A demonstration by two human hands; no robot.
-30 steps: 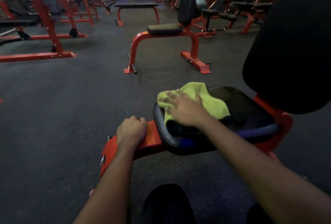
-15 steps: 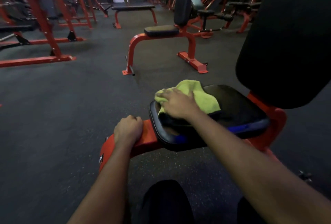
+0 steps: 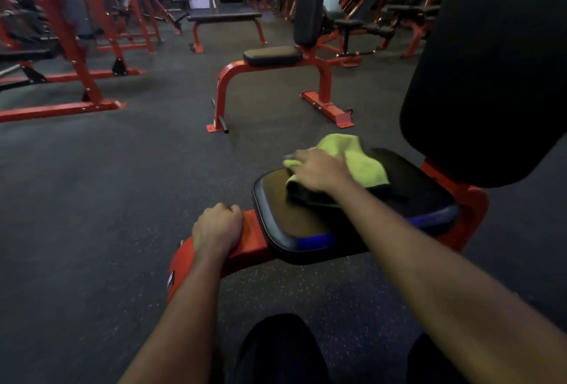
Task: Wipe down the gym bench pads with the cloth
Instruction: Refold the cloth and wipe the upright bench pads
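fingers (image 3: 300, 159) of the right hand (image 3: 319, 173) are being pressed flat on the cloth (image 3: 363, 165), which is being bunched toward their 3 o'clock on the seat pad (image 3: 291, 224); bare pad is being left at 6 o'clock.

A gym: red-framed benches (image 3: 273, 76), racks (image 3: 76, 46), dark rubber floor (image 3: 122, 199).

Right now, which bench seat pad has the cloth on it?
The nearest seat pad, where the right hand presses the yellow-green cloth; the farther seat pad on the bench behind is bare.
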